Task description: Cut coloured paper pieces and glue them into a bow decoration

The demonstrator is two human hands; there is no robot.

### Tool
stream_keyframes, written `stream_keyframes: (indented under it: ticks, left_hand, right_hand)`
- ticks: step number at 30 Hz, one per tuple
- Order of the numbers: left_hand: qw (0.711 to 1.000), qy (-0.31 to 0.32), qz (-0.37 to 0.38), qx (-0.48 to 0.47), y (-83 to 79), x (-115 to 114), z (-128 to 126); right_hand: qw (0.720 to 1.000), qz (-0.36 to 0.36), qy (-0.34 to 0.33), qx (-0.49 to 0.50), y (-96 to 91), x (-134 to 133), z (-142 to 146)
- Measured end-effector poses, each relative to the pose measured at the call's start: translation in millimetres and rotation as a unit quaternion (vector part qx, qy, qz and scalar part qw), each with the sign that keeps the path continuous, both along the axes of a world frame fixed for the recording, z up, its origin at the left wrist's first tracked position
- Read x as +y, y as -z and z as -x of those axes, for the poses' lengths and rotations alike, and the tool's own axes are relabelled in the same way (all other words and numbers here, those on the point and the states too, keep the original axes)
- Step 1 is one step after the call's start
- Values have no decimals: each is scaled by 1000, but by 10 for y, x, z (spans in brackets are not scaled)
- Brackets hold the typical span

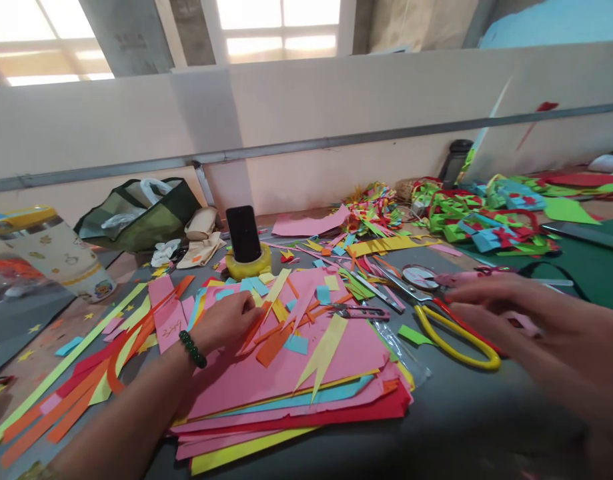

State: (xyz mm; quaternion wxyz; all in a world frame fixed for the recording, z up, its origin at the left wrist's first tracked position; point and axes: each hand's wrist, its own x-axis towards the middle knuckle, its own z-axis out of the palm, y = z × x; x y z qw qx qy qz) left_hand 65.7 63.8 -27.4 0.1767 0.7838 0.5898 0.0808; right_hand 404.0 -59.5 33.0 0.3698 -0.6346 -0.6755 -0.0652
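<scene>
My left hand (pixel 229 323), with a green bead bracelet at the wrist, rests on a stack of coloured paper sheets (pixel 291 387). Its fingers are curled and pinch an orange paper strip (pixel 256 330) among loose scraps. My right hand (pixel 526 320) hovers blurred over the grey table at the right. Its fingers are stretched out and spread, and it holds nothing. Just beyond it lie yellow-handled scissors (pixel 456 340) and a pink utility knife (pixel 361 311).
A phone (pixel 243 233) stands upright in a yellow tape roll. A green bag (pixel 141 213) and a patterned cup (pixel 56 253) are at the back left. Heaps of cut paper (pixel 466 213) cover the back right. Long strips (pixel 76 387) lie at the left.
</scene>
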Motion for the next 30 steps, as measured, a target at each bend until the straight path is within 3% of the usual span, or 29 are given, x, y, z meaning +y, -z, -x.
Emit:
stream_keyframes:
  ticks: [2, 5, 9, 14, 18, 21, 25, 30]
  left_hand:
    - [1000, -6, 5, -7, -10, -27, -8]
    - [1000, -11, 14, -11, -2, -54, -32]
    - [999, -9, 17, -31, 37, -49, -49]
    - [997, -12, 4, -75, -30, -22, 17]
    - [976, 1, -17, -219, -131, -95, 2]
    - [947, 33, 17, -320, -163, -222, -101]
    - [934, 55, 14, -352, -183, -382, -217]
    - [956, 76, -19, -283, -170, -478, -281]
  right_hand:
    - [993, 14, -113, -26, -113, 136, 255]
    - [971, 69, -228, -32, -196, 391, 635]
    - [930, 165, -327, -24, -123, 775, 1022]
    - [922, 185, -341, -1, 94, 1095, 1270]
    - [900, 186, -373, 127, 257, 1165, 1394]
    - [863, 188, -404, 240, 290, 1147, 1422]
    - [819, 270, -393, 320, 184, 1094, 1215]
    - [798, 368, -308, 365, 200, 1007, 767]
